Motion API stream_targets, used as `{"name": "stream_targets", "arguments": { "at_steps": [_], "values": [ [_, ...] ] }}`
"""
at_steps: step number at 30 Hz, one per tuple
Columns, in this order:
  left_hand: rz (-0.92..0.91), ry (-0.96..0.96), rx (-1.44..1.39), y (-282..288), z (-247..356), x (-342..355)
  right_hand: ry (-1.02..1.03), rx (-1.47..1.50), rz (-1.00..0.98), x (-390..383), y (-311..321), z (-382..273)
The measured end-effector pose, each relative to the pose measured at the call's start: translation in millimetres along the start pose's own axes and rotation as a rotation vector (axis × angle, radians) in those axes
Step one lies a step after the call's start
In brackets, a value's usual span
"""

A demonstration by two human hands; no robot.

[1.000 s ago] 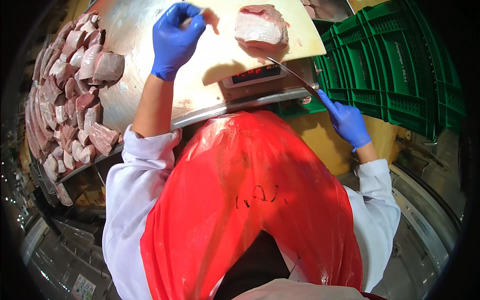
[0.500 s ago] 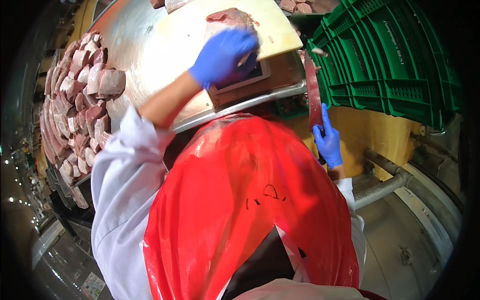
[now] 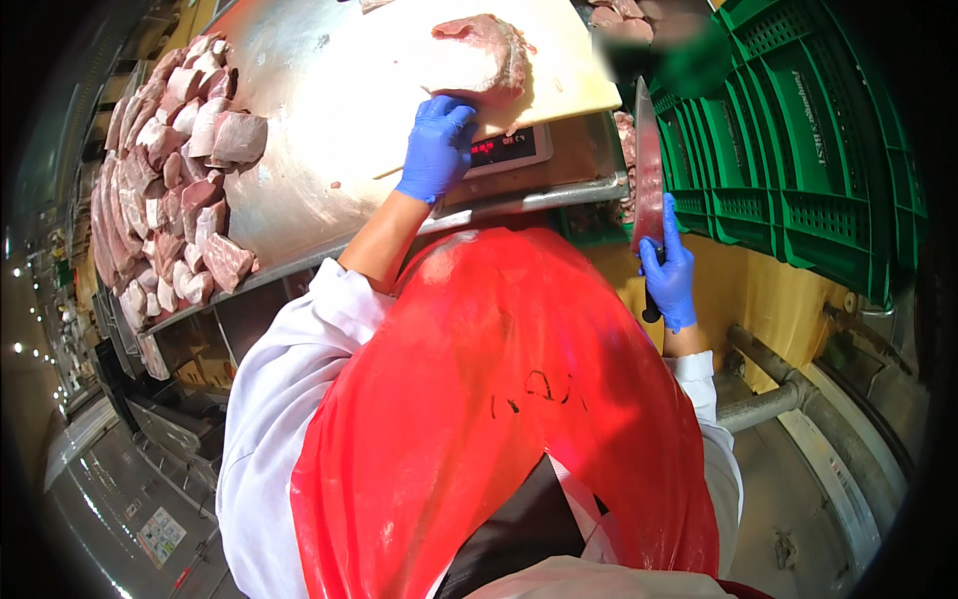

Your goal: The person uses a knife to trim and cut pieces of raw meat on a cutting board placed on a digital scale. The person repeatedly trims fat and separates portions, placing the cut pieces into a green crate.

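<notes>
My left hand [image 3: 435, 145], in a blue glove, has curled fingers gripping the near edge of a pale pink piece of meat [image 3: 477, 60]. The meat rests on a cream cutting board [image 3: 574, 88], which lies over a scale [image 3: 509, 150] with a red-lit display. Beside the green crates on the right, my right hand [image 3: 671, 275], also gloved, holds a long knife [image 3: 647, 150] by its black handle, index finger along the blade, tip pointing away from me.
A steel table [image 3: 289, 190] carries a large pile of cut meat [image 3: 170, 190] at left. Green crates [image 3: 808, 160] stand on edge at right, with more meat pieces [image 3: 624, 150] beside them. A blurred patch obscures part of the upper right. A metal tube [image 3: 758, 409] runs lower right.
My left hand swept rightward across the meat, then came back to its near edge. My right hand moved left, and the knife turned from slanting leftward to pointing straight away from me.
</notes>
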State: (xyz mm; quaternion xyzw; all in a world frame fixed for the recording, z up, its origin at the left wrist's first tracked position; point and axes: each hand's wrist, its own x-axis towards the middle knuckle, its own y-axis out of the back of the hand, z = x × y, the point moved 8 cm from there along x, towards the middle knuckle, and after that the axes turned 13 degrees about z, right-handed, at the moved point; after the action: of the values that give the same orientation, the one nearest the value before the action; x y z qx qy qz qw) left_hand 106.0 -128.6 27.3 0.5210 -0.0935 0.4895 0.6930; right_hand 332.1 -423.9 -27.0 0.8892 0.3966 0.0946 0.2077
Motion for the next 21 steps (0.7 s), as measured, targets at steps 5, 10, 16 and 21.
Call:
{"name": "stream_targets", "arguments": {
  "at_steps": [5, 10, 16, 21],
  "values": [
    [0.001, 0.059, 0.064, 11, -18, 2, 0.101, -0.016, 0.013, 8, -9, -20],
    [0.104, 0.044, 0.102, 26, -24, -15, 0.491, -0.199, -0.039, 35, -53, -82],
    [0.184, 0.056, 0.151, 27, -18, -23, 1.018, -0.669, -0.209, 71, -109, -179],
    [0.228, 0.056, 0.159, 27, -14, -28, 1.184, -0.766, -0.317, 94, -149, -199]
  ]
}}
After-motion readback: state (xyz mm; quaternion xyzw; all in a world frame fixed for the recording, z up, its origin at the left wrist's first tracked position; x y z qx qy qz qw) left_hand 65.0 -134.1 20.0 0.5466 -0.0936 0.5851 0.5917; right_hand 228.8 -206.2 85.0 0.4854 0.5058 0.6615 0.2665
